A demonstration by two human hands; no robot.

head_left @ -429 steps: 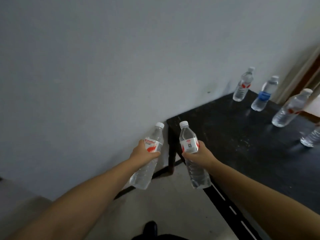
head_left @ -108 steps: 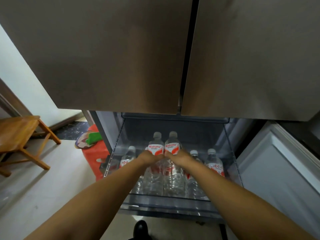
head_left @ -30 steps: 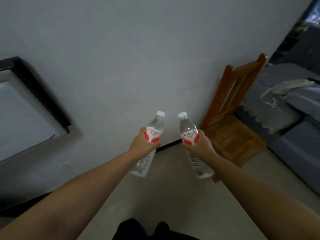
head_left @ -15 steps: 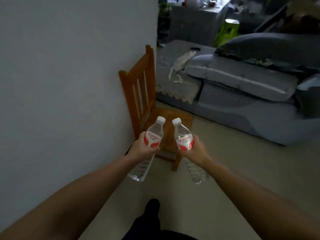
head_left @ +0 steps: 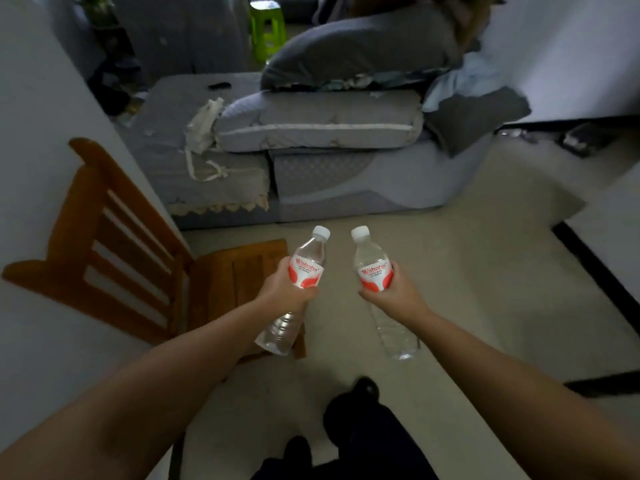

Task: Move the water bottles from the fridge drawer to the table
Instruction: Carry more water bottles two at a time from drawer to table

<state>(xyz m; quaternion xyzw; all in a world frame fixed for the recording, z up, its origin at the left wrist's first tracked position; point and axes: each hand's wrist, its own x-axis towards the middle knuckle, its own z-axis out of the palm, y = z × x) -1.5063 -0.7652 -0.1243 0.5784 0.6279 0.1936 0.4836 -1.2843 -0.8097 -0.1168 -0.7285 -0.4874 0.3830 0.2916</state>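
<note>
Far left: a pale wall (head_left: 45,109), with a wooden chair (head_left: 138,258) set against it, slatted back to the wall, seat facing into the room. Left of centre: the left hand (head_left: 285,294), fingers wrapped tight round the middle of the left water bottle (head_left: 301,282); clear plastic, white cap, red-and-white label reading "Wahaha"; held in the air over the chair's front corner, tilted with the cap up and leaning right, base down toward the forearm. Centre, behind the hands: a grey sofa (head_left: 311,161) piled with grey cushions (head_left: 318,123), a lace-edged cover on its near seat, a white strap or cloth lying on the left part. Far background, top: a bright green stool (head_left: 268,27), partly hidden behind the cushions. Right of centre: the right hand (head_left: 393,294), fingers clenched round the label of the right water bottle (head_left: 375,275); same make, white cap, cap up and leaning slightly left, base down over the beige floor (head_left: 485,271). The two bottles are near each other but apart, caps side by side; both are carried clear of any surface. Bottom centre: dark trouser legs and a dark shoe (head_left: 362,388) on the floor. Far right: a white wall with a black skirting strip (head_left: 595,275) along its foot.
</note>
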